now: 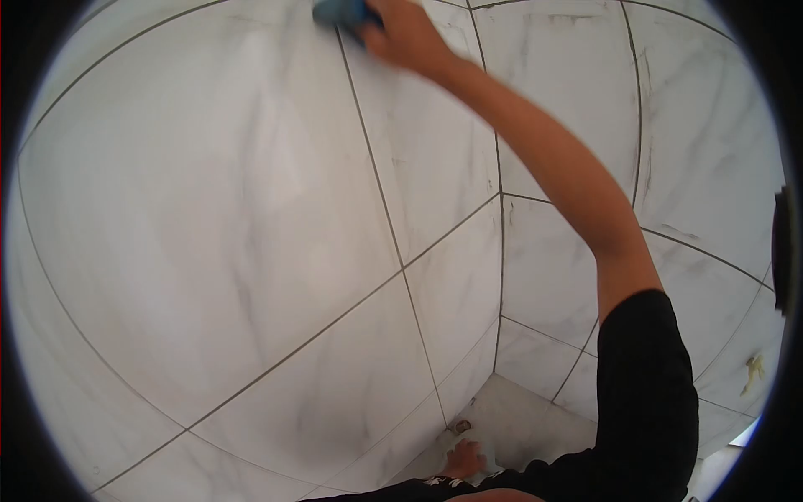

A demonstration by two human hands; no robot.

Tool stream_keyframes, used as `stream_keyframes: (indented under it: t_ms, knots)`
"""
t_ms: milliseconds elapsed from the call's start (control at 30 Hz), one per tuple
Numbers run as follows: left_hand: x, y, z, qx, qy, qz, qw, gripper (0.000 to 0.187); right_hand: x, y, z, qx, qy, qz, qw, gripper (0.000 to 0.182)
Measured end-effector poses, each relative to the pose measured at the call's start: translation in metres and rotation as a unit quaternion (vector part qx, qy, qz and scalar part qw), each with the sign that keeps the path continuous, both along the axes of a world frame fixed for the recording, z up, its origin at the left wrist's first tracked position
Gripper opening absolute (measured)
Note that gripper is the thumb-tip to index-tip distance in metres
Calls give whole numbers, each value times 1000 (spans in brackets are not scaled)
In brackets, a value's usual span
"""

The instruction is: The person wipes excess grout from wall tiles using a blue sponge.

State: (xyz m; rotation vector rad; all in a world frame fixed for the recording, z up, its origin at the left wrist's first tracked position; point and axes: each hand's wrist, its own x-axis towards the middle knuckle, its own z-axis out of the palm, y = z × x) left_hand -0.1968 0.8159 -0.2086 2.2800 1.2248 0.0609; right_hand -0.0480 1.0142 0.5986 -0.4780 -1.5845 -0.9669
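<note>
My right hand point(408, 38) is closed around a blue sponge-like block point(339, 12), which is blurred and partly cut off by the top edge of the head view. The block lies against the white marbled tile wall point(242, 209), right by a dark vertical grout line. My bare right arm stretches up from a short black sleeve at lower right. My left hand is out of view.
Tiled walls meet in a corner to the right of centre. Below, a bare foot point(465, 458) rests on the floor point(527, 414) near a small round brownish fitting point(461, 427). A yellowish mark point(754, 372) shows on the right wall, and a dark object point(784, 251) at the right edge.
</note>
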Motion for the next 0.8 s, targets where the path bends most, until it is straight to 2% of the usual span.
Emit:
stream_keyframes:
  t_ms: [33, 100, 167, 233, 300, 367, 467, 500, 533, 567, 600, 633, 700, 800]
  knots:
    - [0, -1, 1, 12, -10, 1, 1000, 58, 1, -8, -42, 10, -25, 44, 999, 14]
    - [-3, 0, 12, -20, 4, -5, 1000, 59, 18, -32, -96, -176, -116, 88, 974, 13]
    - [-1, 1, 22, -49, 16, -13, 999, 61, 34, -56, -88, -238, -147, 24, 960, 15]
    - [4, 0, 29, -59, 38, -7, 998, 60, 32, -51, -45, -149, -3, 81, 986, 18]
    - [5, -2, 31, -50, 39, -8, 998, 60, 30, -46, 26, -59, 46, 56, 996, 25]
    - [6, -1, 23, -42, 42, -7, 998, 60, 20, -51, 73, -85, 74, 74, 991, 25]
    - [1, 2, 8, -43, 17, -12, 999, 59, 7, -2, 81, -9, 72, 71, 995, 25]
    - [0, 2, 7, -27, 5, -16, 999, 58, 7, 23, 73, -82, 40, 53, 994, 27]
    - [0, 2, 7, -11, -8, -22, 1000, 57, 6, 15, 38, 33, 25, 32, 999, 27]
    - [-2, 1, 7, -12, 2, -30, 999, 57, 6, -9, 3, -96, 9, 69, 993, 27]
    - [-5, 2, 8, -7, -1, -29, 1000, 57, 13, -39, -26, -324, -39, 115, 938, 22]
    - [-4, 3, 9, -1, -8, -26, 1000, 57, 20, -62, -45, -481, -85, 90, 868, 19]
    - [-3, 2, 8, 2, 7, -23, 1000, 57, 36, -55, -65, -332, -128, 88, 930, 22]
    - [3, 5, 11, -10, 22, -13, 1000, 56, 37, -46, -28, -285, 73, 237, 926, 36]
